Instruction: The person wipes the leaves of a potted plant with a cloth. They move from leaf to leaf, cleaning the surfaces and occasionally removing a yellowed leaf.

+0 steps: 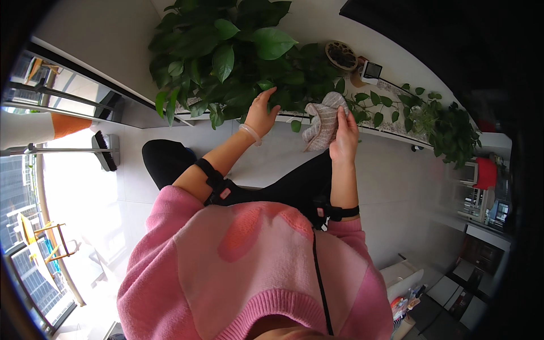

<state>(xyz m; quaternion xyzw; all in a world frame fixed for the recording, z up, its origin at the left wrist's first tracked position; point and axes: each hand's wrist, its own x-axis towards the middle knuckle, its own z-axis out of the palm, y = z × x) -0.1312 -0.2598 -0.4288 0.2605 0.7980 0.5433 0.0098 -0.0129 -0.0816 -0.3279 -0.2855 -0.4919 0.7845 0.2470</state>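
My right hand (344, 138) pinches a grey-and-beige striped cloth (325, 121) between thumb and fingers, and the cloth hangs in folds to its left. My left hand (261, 112), with a pale bangle at the wrist, reaches up to the lower edge of a large leafy pothos plant (272, 44). Its thumb and fingers are apart, with nothing between them; whether a fingertip touches a leaf I cannot tell. The plant's foliage spreads over a narrow white ledge (374, 129) and hides its own pot.
Along the ledge to the right are a round pot of dark soil (341, 55), a small digital display device (371, 72), trailing vines and another leafy plant (457, 136). At the left, a broom head (104, 151) is near a glass door. My knees are below the ledge.
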